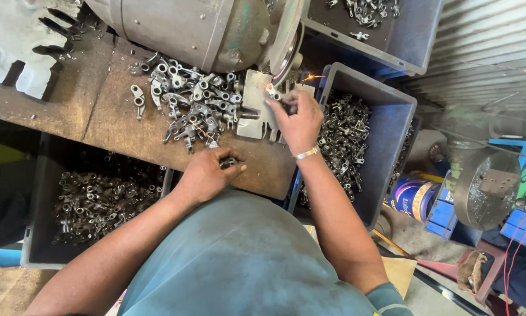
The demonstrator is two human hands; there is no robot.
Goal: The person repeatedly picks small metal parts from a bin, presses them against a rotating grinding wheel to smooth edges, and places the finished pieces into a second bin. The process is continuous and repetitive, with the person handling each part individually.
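Closest to you, below the bench edge, a dark grey bin on the left holds a heap of small metal parts. Your left hand rests on the near edge of the worn wooden bench, its fingers curled shut around one small metal piece that shows only partly between thumb and fingertips.

A little farther in, a loose pile of the same grey castings lies spread across the bench top, with one stray piece just beside the pile on its left. Your right hand, a metal band on its wrist, reaches over the bench's right end; its fingers are pinched closed on a small part held against the grinding wheel, and sparks fly off to the right. A flat metal rest sits just under that part.

Right of the bench, a second grey bin holds more parts, and a third bin stands beyond it. The grinder's round grey motor housing fills the far middle. A corrugated metal wall closes the right side; below it the floor carries a blue can and another machine.
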